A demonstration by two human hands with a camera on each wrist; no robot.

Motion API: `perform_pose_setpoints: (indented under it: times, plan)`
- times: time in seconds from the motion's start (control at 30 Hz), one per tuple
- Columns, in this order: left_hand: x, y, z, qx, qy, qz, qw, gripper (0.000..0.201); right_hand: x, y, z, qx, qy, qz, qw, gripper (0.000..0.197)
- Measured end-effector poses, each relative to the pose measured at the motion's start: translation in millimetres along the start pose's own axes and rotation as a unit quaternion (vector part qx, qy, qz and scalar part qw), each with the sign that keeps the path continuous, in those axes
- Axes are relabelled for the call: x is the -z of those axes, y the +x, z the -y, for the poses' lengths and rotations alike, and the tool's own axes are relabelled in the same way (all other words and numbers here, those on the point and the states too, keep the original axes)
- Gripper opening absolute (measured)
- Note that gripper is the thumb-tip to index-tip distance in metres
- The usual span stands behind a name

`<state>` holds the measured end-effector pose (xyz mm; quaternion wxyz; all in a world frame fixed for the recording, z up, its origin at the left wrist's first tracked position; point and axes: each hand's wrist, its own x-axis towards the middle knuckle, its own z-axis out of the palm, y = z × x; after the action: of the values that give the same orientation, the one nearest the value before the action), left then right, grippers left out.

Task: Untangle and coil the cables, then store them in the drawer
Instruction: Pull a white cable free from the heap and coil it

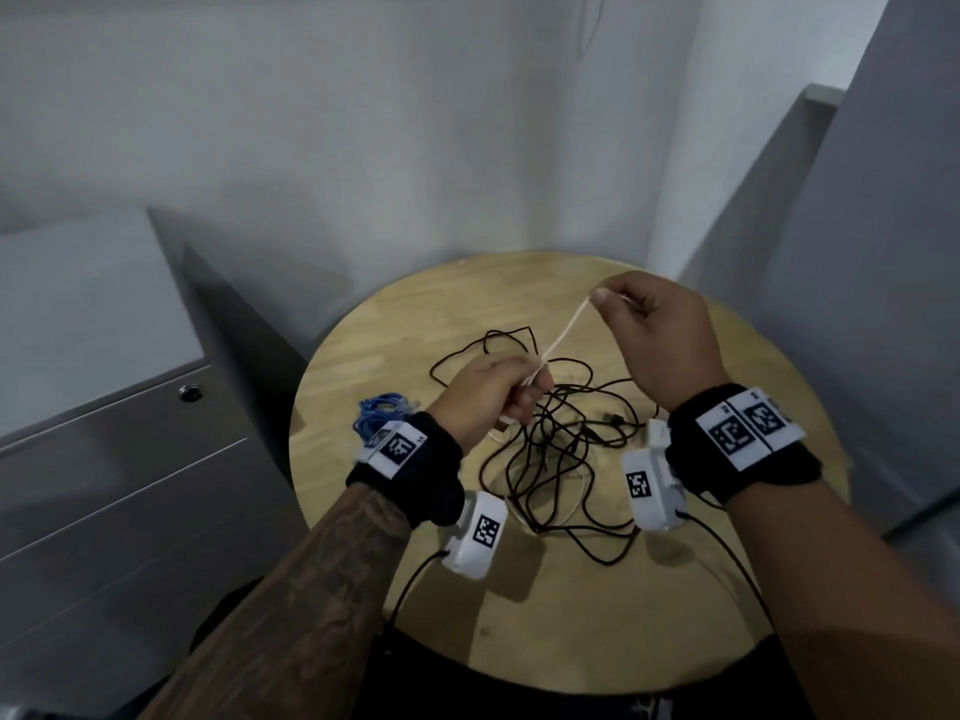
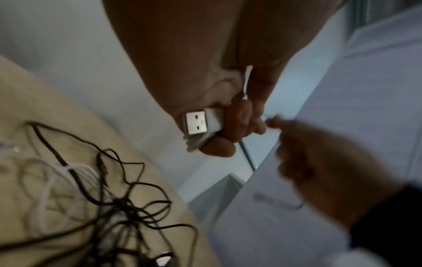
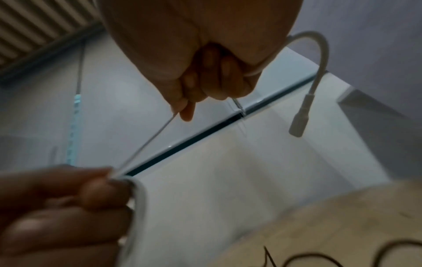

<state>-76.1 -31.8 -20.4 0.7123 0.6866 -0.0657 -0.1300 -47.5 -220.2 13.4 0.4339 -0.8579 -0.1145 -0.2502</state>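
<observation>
The white cable [image 1: 566, 327] runs taut between the two hands above the round table [image 1: 597, 631]; the left hand [image 1: 488, 400] is closed round gathered white loops and the USB plug [image 2: 197, 122], while the right hand [image 1: 657, 335], farther and to the right, pinches the strand with fingers curled, the small connector end [image 3: 299, 117] hanging free beyond its grip. The likeliest slip, I judge, is the loops springing out of the left fist if the right pulls too hard; the dangling connector could also catch the black cable tangle [image 1: 550, 449] lying beneath on the table and drag it along. A blue cable [image 1: 379, 415] lies bunched at the table's left edge. The drawer cabinet [image 1: 114, 459] stands left of the table with its drawers shut; what they hold cannot be told.
</observation>
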Motion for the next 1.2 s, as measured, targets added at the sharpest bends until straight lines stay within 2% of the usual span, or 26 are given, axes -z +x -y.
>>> perform_pose_setpoints:
  times: [0.07, 0.1, 0.2, 0.23, 0.27, 0.37, 0.43, 0.5, 0.53, 0.6, 0.63, 0.73, 0.8, 0.83, 0.9, 1.0, 1.1, 1.17, 1.2]
  plan:
    - [2, -5, -7, 0.030, -0.145, 0.058, 0.987, 0.031, -6, -3, -15, -0.048, -0.001, 0.039, 0.998, 0.011]
    - [7, -7, -11, 0.036, -0.237, 0.067, 0.969, 0.029, -11, -8, -20, -0.064, -0.016, 0.079, 0.995, 0.013]
    - [24, -9, -22, -0.005, -0.471, -0.001, 0.882, 0.020, -25, -29, -18, -0.079, -0.039, 0.248, 0.965, 0.021]
    - [29, -8, -22, -0.023, -0.504, -0.044, 0.862, 0.019, -29, -34, -13, -0.066, -0.032, 0.291, 0.954, 0.022]
    - [33, -5, -21, -0.040, -0.507, -0.083, 0.857, 0.019, -32, -38, -5, -0.047, -0.026, 0.321, 0.946, 0.023]
    - [38, 2, -12, -0.088, -0.430, -0.176, 0.881, 0.017, -33, -47, 17, 0.005, -0.034, 0.363, 0.931, 0.023]
    - [40, 6, -3, -0.116, -0.367, -0.221, 0.896, 0.016, -30, -55, 30, 0.015, -0.021, 0.373, 0.927, 0.019]
    - [40, 9, 3, -0.150, -0.207, -0.265, 0.930, 0.015, -26, -60, 40, -0.047, 0.103, 0.363, 0.925, 0.012]
    - [39, 8, 6, -0.162, -0.093, -0.271, 0.944, 0.016, -25, -59, 46, -0.091, 0.182, 0.340, 0.918, 0.018]
    - [31, 4, 11, -0.171, 0.080, -0.234, 0.954, 0.016, -22, -55, 52, -0.164, 0.321, 0.284, 0.889, 0.020]
    - [26, 2, 12, -0.167, 0.111, -0.201, 0.959, 0.016, -20, -50, 54, -0.194, 0.381, 0.258, 0.866, 0.017]
    - [12, -2, 17, -0.140, 0.107, -0.111, 0.978, 0.018, -15, -39, 51, -0.269, 0.527, 0.190, 0.784, 0.015]
    - [5, -4, 17, -0.109, 0.066, -0.066, 0.990, 0.020, -12, -33, 45, -0.289, 0.564, 0.151, 0.758, 0.015]
    - [2, -5, 15, -0.093, 0.038, -0.049, 0.994, 0.022, -12, -30, 43, -0.291, 0.566, 0.134, 0.760, 0.014]
    - [-4, -7, 12, -0.076, 0.017, -0.031, 0.997, 0.023, -12, -27, 39, -0.286, 0.531, 0.106, 0.791, 0.010]
    - [-11, -9, 11, -0.052, 0.024, -0.023, 0.998, 0.026, -14, -26, 29, -0.270, 0.410, 0.067, 0.869, 0.006]
    - [-9, -9, 7, -0.032, -0.045, -0.005, 0.998, 0.034, -17, -28, 17, -0.231, 0.264, 0.039, 0.936, 0.002]
    - [-5, -8, 3, -0.010, -0.129, 0.008, 0.992, 0.038, -19, -31, 11, -0.165, 0.135, 0.046, 0.976, 0.020]
    - [-4, -8, 1, -0.001, -0.167, 0.009, 0.986, 0.039, -20, -33, 9, -0.126, 0.098, 0.074, 0.984, 0.030]
